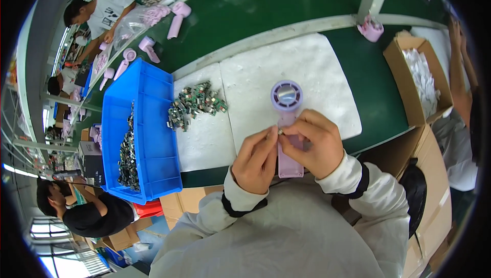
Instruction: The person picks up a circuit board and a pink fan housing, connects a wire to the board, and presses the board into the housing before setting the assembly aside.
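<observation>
A pale purple handheld fan shell [290, 163] lies on the white foam sheet, its round head with a shiny disc pointing away from me. Over its handle my two hands meet at the fingertips. My right hand [321, 144] pinches a small shiny piece [280, 132], too small to name for certain. My left hand [255, 159] is closed too, thumb and fingers pressed together right beside that piece; its grip is partly hidden. To the left, a pile of small green circuit boards [197, 105] with metal parts rests on the foam.
A blue plastic bin [161, 140] holding more boards stands at the left. White foam sheets [266, 63] cover the green bench. On the right is a cardboard box [401, 76] of white pieces. More fan shells [178, 20] lie beyond a rail; other people work left and right.
</observation>
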